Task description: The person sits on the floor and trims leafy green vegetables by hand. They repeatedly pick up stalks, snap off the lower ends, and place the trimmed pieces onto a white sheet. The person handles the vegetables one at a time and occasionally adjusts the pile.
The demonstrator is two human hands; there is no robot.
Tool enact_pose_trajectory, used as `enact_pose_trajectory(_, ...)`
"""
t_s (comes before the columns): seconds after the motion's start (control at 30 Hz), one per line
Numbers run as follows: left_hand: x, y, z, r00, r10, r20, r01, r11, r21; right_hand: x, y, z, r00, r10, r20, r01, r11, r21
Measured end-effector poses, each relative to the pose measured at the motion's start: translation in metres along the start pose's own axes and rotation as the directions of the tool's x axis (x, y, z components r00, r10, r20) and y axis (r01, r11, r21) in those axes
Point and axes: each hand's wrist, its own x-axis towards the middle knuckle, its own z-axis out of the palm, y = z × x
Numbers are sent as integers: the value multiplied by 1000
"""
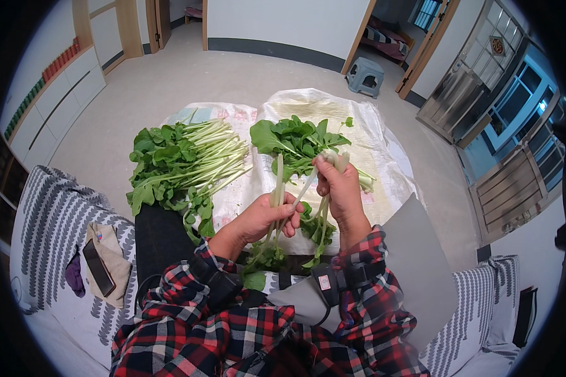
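Note:
My left hand (pixel 269 214) grips several pale stems of leafy greens (pixel 278 176), root ends up, their leaves hanging down between my knees. To its right and slightly higher, my right hand (pixel 342 188) is closed around another few stems (pixel 343 161), whose leaves dangle below the fist. One pale stem (pixel 307 188) stretches between the two hands. Beyond them, a small pile of greens (pixel 295 136) lies on a white woven sack (pixel 320 101), partly hidden by my right hand. Left of that rests a larger pile (pixel 188 160), leaves to the left, stalks to the right.
A sofa with a patterned cover (pixel 52 226) is on both sides of me. On its left part, a phone (pixel 99 267) lies on a beige cloth (pixel 118 254) beside a purple item (pixel 75 273). A grey plastic stool (pixel 365 77) stands by a doorway. A grey panel (pixel 417 268) is at my right.

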Motion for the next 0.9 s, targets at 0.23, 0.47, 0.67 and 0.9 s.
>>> enact_pose_trajectory(0.23,1,-4,-7,998,-51,30,49,997,57,3,3,-2,993,-100,-67,105,992,74)
enact_pose_trajectory(0.47,-1,-6,-12,992,-118,50,111,986,125,10,-9,-25,961,-143,-235,205,942,266)
enact_pose_trajectory(0.67,0,-5,-20,990,-116,76,104,984,148,12,-17,-42,907,-181,-379,301,910,284)
enact_pose_trajectory(0.9,-1,-3,-26,992,-102,68,91,985,149,12,-17,-43,903,-199,-381,321,902,290)
